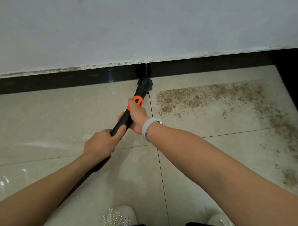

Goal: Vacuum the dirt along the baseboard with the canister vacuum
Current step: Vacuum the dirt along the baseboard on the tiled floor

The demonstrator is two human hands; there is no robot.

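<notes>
A black vacuum wand (122, 121) with an orange collar (138, 101) slants up the middle of the view. Its round black brush nozzle (144, 84) touches the floor at the foot of the black baseboard (68, 80). My right hand (136, 116) grips the wand just below the orange collar, thumb on the collar. My left hand (101, 144) grips the wand lower down, where the black hose (82, 179) leaves it. A broad patch of brown dirt (206, 96) lies on the tiles right of the nozzle and trails down the right side.
Beige glossy floor tiles (49, 121) run from the baseboard toward me. The baseboard turns a corner at the far right (292, 72). A grey-white wall (132, 25) rises above it. My white shoes (120, 218) show at the bottom edge. A grey band (148, 127) circles my right wrist.
</notes>
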